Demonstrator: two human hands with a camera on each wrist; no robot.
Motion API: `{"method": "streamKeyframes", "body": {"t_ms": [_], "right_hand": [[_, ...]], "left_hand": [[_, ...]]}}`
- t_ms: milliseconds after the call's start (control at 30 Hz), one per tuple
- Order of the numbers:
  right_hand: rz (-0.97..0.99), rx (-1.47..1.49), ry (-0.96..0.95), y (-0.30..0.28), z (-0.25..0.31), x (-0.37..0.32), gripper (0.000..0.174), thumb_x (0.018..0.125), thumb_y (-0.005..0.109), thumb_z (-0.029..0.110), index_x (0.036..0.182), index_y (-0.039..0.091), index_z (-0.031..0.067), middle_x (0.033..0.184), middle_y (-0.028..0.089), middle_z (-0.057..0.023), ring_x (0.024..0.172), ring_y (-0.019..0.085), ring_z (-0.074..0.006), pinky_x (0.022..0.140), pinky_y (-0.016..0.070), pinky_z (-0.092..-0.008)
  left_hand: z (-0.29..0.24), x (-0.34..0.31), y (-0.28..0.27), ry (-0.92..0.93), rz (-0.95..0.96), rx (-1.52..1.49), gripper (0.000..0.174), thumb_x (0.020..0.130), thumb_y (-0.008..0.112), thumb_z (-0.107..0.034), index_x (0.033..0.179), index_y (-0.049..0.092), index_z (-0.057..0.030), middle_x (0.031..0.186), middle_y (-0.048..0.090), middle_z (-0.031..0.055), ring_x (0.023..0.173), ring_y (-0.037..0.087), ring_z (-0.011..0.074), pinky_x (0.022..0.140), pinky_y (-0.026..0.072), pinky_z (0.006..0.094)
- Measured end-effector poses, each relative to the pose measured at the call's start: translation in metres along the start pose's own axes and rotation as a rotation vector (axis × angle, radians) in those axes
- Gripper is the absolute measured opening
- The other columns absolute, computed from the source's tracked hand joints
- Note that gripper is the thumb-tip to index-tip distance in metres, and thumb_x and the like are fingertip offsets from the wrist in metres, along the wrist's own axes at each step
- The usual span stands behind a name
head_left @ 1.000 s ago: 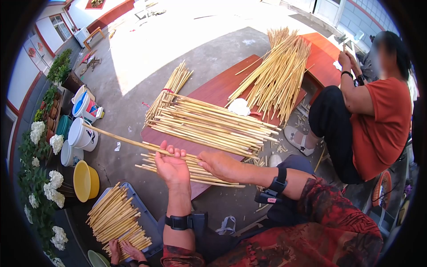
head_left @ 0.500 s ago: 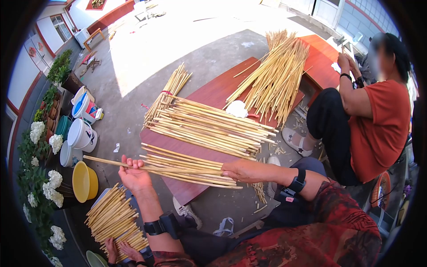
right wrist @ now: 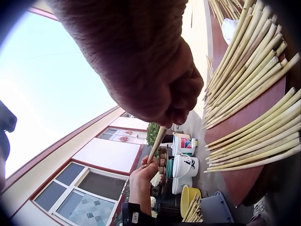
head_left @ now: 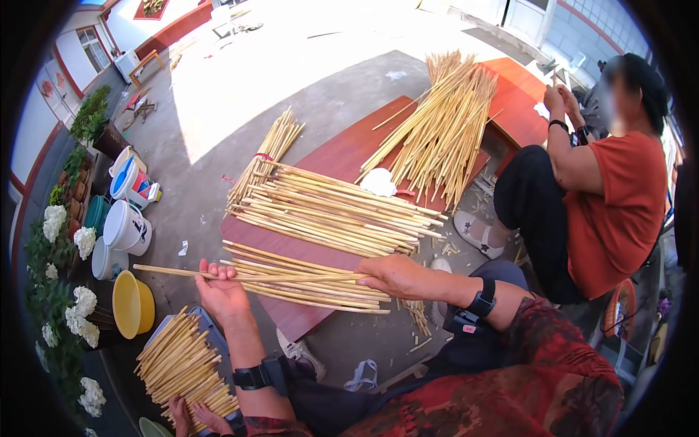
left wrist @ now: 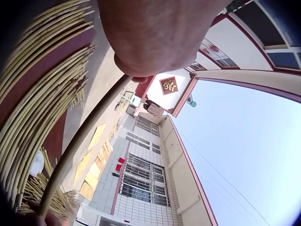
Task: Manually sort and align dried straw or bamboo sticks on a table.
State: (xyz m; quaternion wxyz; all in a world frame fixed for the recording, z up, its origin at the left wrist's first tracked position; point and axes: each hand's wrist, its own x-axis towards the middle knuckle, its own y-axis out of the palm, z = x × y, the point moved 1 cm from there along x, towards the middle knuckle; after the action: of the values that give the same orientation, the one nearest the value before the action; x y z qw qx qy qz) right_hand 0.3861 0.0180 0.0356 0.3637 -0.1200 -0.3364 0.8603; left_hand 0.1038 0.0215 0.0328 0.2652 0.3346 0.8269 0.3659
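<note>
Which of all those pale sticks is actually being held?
The single long stick held between the left hand and right hand; the others lie in piles.

A single long stalk, pale yellow, thin, straight and peeled smooth, was held nearly level, running from 9 o'clock to 3 o'clock in the head view. It sat at about 8 o'clock from the middle of that view. The left hand gripped it partway along, leaving a bare length jutting out toward 9 o'clock. The right hand pinched its 3 o'clock end. Between the hands it crossed just above a loose pile of like stalks.
</note>
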Motion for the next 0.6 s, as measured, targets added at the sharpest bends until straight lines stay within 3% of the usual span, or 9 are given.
{"method": "streamKeyframes", "body": {"t_ms": [200,300,367,600], "right_hand": [[0.06,0.094,0.04,0.017,0.003,0.016,0.027,0.087,0.038,0.026,0.079,0.042,0.0002,0.064,0.05,-0.0198,0.064,0.05,-0.0379,0.058,0.0388,-0.0418],[0.054,0.184,0.05,0.018,0.01,0.024,0.027,0.087,0.037,0.025,0.082,0.044,-0.0001,0.061,0.049,-0.017,0.061,0.051,-0.0337,0.057,0.0391,-0.0396],[0.037,0.312,0.183,0.019,0.015,0.028,0.022,0.088,0.04,0.021,0.092,0.048,0.0012,0.063,0.05,-0.0073,0.059,0.049,-0.0178,0.054,0.0401,-0.0303],[-0.172,0.371,0.151,0.03,0.003,0.049,0.022,0.084,0.048,0.019,0.092,0.049,-0.0013,0.066,0.051,-0.0063,0.06,0.048,-0.0139,0.056,0.0412,-0.0277]], "left_hand": [[0.039,-0.026,0.016,-0.134,0.057,0.0,0.022,0.084,0.03,-0.016,0.097,0.041,-0.0017,0.071,0.038,0.0037,0.058,0.035,0.0139,0.053,0.034,0.0278],[0.056,-0.039,0.023,-0.214,0.114,-0.013,0.022,0.083,0.032,-0.015,0.097,0.042,-0.0018,0.07,0.039,0.0037,0.059,0.038,0.014,0.054,0.0345,0.0292],[0.064,-0.044,0.027,-0.244,0.109,-0.015,0.022,0.083,0.031,-0.015,0.098,0.041,-0.0016,0.07,0.039,0.004,0.059,0.038,0.0141,0.055,0.0346,0.0295],[0.095,-0.061,0.024,-0.397,0.142,-0.012,0.027,0.084,0.028,-0.017,0.101,0.039,0.0015,0.075,0.042,0.0075,0.065,0.04,0.0174,0.06,0.0376,0.0328]]}}
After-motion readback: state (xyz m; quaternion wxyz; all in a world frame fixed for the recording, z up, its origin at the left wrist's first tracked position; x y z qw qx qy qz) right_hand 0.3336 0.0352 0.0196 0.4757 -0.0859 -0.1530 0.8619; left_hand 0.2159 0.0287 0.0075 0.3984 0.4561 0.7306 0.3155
